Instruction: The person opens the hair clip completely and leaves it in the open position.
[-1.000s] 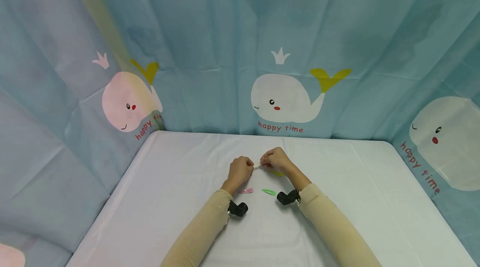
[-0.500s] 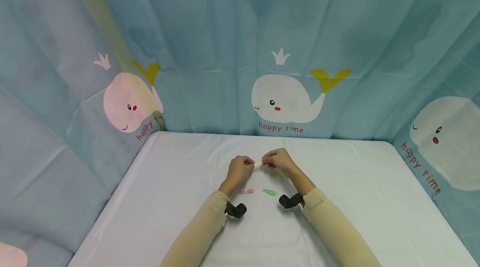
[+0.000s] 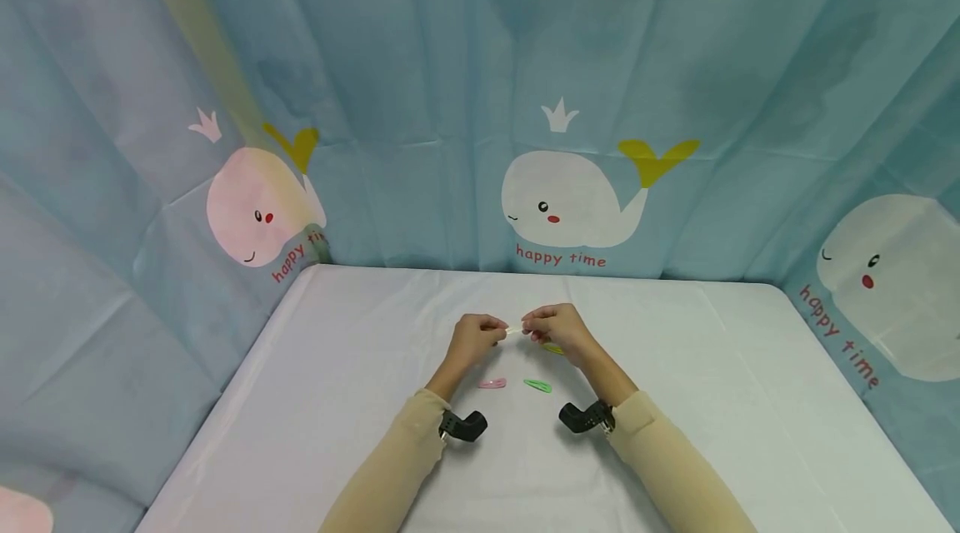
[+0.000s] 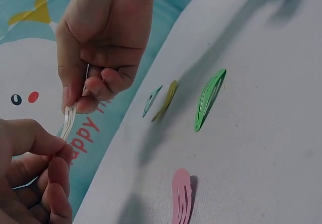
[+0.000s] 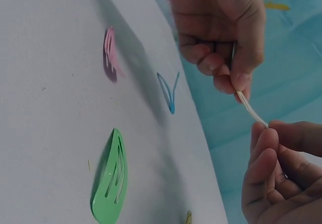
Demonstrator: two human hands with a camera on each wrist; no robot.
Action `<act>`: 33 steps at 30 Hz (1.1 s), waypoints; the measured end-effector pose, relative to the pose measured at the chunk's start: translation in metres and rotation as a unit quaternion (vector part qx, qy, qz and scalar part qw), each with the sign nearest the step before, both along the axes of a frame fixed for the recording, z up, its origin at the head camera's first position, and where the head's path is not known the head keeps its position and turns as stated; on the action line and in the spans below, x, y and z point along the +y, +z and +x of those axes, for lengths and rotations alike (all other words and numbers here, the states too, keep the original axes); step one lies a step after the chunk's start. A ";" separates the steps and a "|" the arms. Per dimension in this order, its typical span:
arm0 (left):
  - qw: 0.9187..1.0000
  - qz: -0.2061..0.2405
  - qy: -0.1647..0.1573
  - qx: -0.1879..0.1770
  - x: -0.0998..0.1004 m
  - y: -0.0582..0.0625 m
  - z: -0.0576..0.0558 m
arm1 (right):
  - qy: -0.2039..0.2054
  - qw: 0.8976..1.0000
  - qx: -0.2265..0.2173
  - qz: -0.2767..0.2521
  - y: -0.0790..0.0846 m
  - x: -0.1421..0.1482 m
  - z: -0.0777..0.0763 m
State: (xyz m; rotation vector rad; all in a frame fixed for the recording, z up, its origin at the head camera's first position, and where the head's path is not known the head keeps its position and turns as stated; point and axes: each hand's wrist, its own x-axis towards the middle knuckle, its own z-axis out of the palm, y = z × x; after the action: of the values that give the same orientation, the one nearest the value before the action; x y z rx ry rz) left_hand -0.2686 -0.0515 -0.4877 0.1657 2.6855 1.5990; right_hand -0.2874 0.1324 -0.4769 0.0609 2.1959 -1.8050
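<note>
A white snap hair clip (image 3: 514, 331) is stretched between my two hands, raised over the far middle of the table. My left hand (image 3: 471, 340) pinches one end between thumb and forefinger; my right hand (image 3: 561, 330) pinches the other end. In the left wrist view the slotted middle of the white clip (image 4: 69, 122) shows, its ends covered by fingertips. Below lie a pink hair clip (image 3: 492, 384) and a green hair clip (image 3: 537, 386). Partly under my right hand is a yellow hair clip (image 3: 553, 348). A blue hair clip (image 5: 172, 109) with its two arms spread apart shows in the right wrist view.
The white-covered table (image 3: 360, 400) ends at a blue curtain (image 3: 420, 183) printed with whales. Curtain also hangs along the left and right sides. Black wrist cameras (image 3: 463, 426) are strapped to both forearms, close over the cloth.
Both wrists have lowered slightly and moved apart, and the right hand has come a little nearer. The white clip stays pinched between the hands. The clips on the table have not moved.
</note>
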 end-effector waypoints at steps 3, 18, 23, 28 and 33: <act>1.000 0.023 -0.002 -0.014 -0.002 0.000 0.003 | 0.006 1.000 -0.004 -0.017 0.001 0.001 0.005; 0.984 0.150 -0.004 -0.101 -0.008 0.002 0.017 | 0.019 0.994 -0.011 -0.110 -0.001 0.003 0.023; 0.975 0.189 0.001 -0.119 -0.011 -0.002 0.018 | 0.009 0.992 -0.024 -0.127 -0.002 -0.002 0.027; 0.967 0.214 -0.007 -0.136 -0.012 -0.002 0.018 | -0.015 0.988 -0.040 -0.147 -0.003 -0.004 0.030; 0.962 0.233 -0.016 -0.142 -0.012 -0.002 0.018 | -0.034 0.985 -0.038 -0.164 -0.003 -0.005 0.031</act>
State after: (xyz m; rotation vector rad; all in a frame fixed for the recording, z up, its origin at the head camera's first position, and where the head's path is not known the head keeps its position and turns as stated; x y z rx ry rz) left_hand -0.2502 -0.0634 -0.4901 -0.0179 2.0546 2.0381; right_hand -0.2562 0.1275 -0.4797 0.1316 1.8386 -2.1403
